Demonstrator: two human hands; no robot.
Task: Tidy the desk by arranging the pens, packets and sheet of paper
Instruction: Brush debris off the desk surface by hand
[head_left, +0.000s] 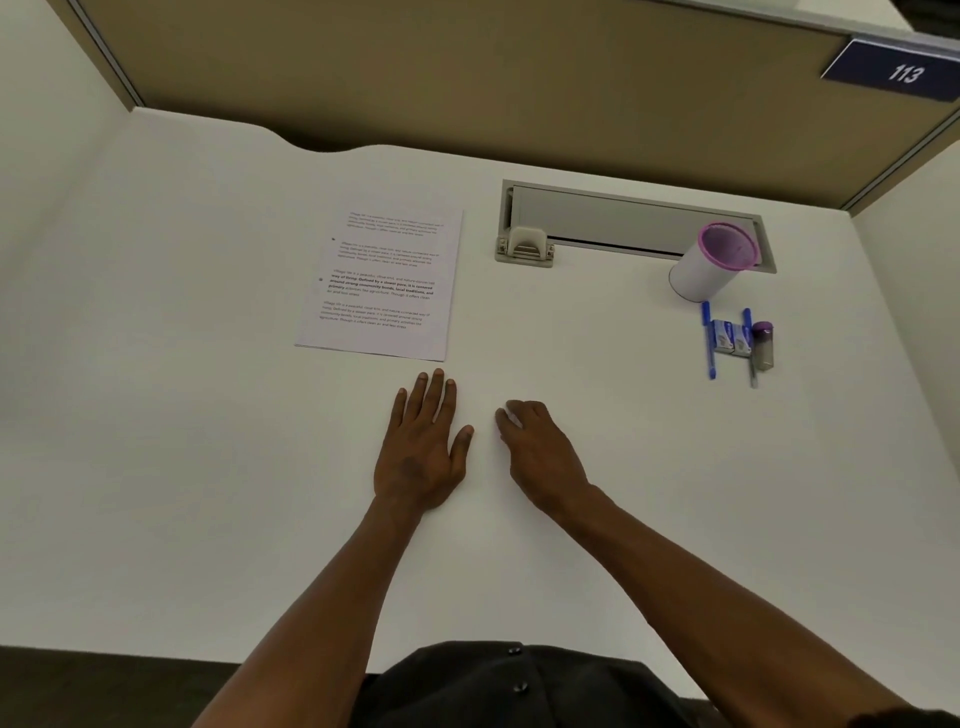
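On the white worktop (208, 467) the left hand (423, 447) lies flat and the right hand (540, 452) loosely curled, both empty, near the sheet (382, 283), probably light, limp, best lifted by an edge, pens (707, 340) and packets (731, 338) far right.

Soft, even overhead light on the white desk (208, 415), faint shadows, mild blur, wide-angle bowing at edges.

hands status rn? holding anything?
Left hand: open, fingers straight, flat on the desk, holding nothing.
Right hand: open, fingers loosely curled, holding nothing.
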